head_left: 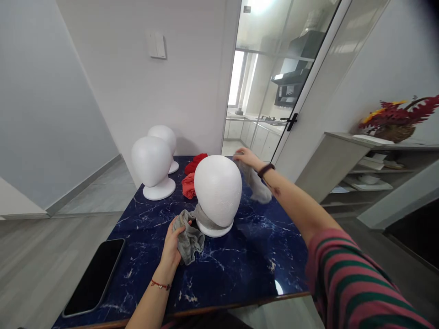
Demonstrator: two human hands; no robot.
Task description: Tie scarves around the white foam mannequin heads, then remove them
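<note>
A white foam mannequin head point(217, 192) stands in the middle of the dark blue marble table point(240, 269). A grey scarf point(189, 237) runs round its neck. My left hand point(172, 246) grips one end of the scarf in front of the head's base. My right hand point(245, 157) reaches behind the head and holds the other grey end, which hangs down at its right side point(255, 185).
Two more white mannequin heads point(152, 167) stand at the table's far left. Red and coral cloths point(192, 176) lie between them and the near head. A black phone point(94, 276) lies at the front left corner. Shelves stand to the right.
</note>
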